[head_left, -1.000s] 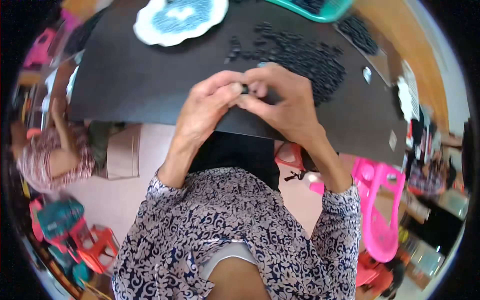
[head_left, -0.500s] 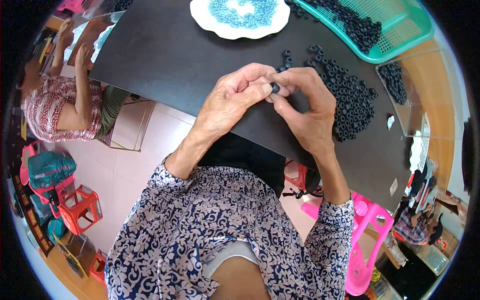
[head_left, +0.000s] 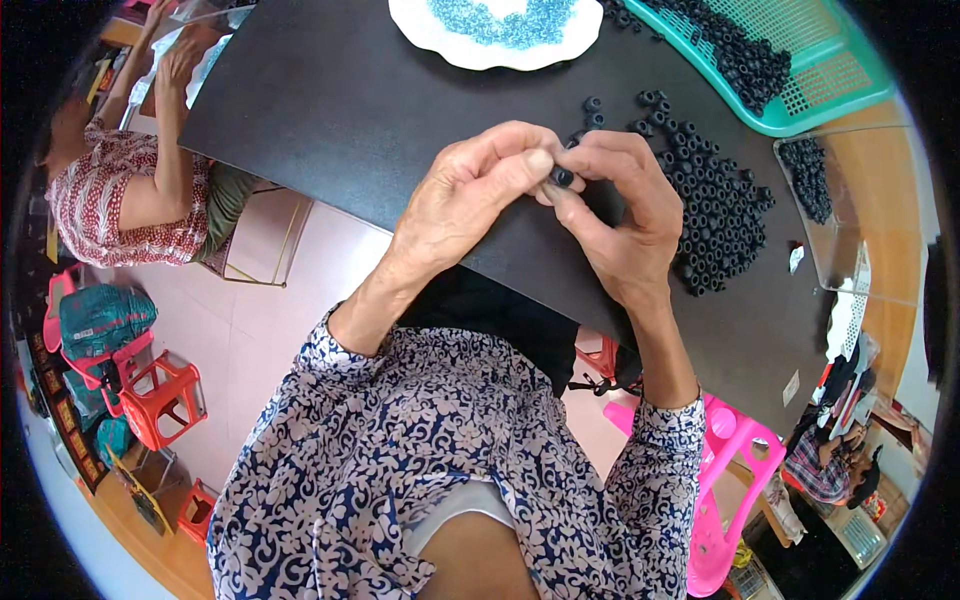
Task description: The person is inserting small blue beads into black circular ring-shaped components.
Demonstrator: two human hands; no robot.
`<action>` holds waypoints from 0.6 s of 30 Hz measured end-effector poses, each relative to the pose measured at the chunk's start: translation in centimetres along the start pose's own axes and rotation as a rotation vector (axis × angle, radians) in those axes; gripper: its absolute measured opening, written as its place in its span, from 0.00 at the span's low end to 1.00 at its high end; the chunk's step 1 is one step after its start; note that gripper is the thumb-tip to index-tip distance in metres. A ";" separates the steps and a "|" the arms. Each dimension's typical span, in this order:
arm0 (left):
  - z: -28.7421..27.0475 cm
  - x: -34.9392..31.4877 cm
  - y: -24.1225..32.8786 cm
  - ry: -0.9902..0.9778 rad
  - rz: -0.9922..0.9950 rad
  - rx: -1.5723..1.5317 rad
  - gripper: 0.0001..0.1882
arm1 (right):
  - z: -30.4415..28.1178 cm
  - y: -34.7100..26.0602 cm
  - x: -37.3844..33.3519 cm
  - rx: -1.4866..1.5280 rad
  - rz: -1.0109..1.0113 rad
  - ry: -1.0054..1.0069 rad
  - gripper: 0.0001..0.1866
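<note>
Both my hands meet above the dark table near its front edge, with a small black cylindrical piece (head_left: pixel 562 177) between the fingertips. The thumb and index finger of my left hand (head_left: pixel 470 190) pinch it from the left. My right hand (head_left: pixel 630 205) closes on it from the right with bent fingers. Part of the piece is hidden by the fingertips. Just right of my right hand lies a loose heap of similar black pieces (head_left: pixel 722 215), ring-shaped with open ends. A few more stand behind my fingertips.
A white wavy-edged plate (head_left: pixel 470 58) with small blue beads lies at the far edge. A green mesh basket (head_left: pixel 850 95) with black pieces stands far right, beside a clear tray (head_left: pixel 830 250). At left sits another person (head_left: pixel 130 205). A pink stool (head_left: pixel 715 500) stands right of me.
The black piece has turned in my fingers, so its end shows more. My hands stay together over the same spot, and the whole view has shifted slightly.
</note>
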State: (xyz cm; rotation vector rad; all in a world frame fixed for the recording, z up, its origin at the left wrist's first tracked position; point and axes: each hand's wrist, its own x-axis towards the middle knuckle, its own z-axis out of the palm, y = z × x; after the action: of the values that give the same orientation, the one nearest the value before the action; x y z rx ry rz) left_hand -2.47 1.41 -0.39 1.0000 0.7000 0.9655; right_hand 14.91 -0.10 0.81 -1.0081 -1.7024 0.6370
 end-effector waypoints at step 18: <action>0.1 -0.2 0.0 -0.047 -0.038 -0.044 0.14 | -0.3 -0.3 0.5 -0.030 -0.042 -0.004 0.17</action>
State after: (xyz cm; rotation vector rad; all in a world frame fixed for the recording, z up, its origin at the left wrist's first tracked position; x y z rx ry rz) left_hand -2.48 1.14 -0.38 0.9651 0.6541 0.9181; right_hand 15.08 0.20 1.40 -0.9900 -1.7373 0.5880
